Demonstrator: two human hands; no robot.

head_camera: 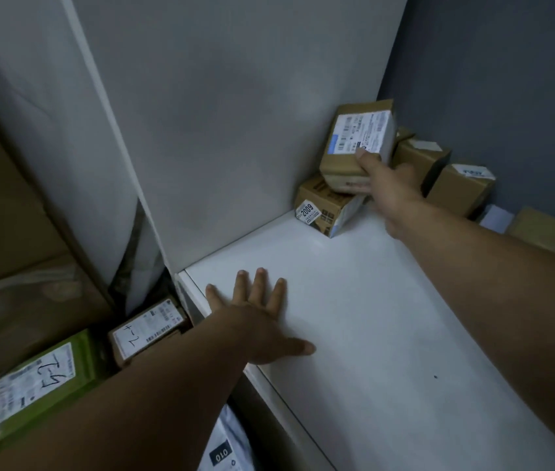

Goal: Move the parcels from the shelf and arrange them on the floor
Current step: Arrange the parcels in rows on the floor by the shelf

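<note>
R hand (391,192) gripped the top parcel (354,144) in the far corner of the shelf (388,317): thumb pressed on its white label face, other fingers hidden behind the box. Top parcel was brown cardboard, tilted, sitting over a second parcel (327,209) w/ a "2009" sticker; couldn't tell if the two touched. Second parcel lay on the shelf, close to the grey side panel (235,113). L hand (255,317) lay palm down on the shelf near its front-left corner, fingers straight & spread, holding nothing. Row of brown parcels (459,188) ran along the dark back wall (490,79) to the right of the R hand, partly hidden by the right forearm; labels too blurred to read. Below shelf level on the left: green box (31,385) w/ handwritten marks on its white label, small brown box (147,331) w/ a white label just beside it & near the shelf edge, white bag (225,447) w/ a "010" tag at the bottom edge of view, next to the left forearm. Big cartons (7,215) were stacked at far left, the lower one under clear wrap.
</note>
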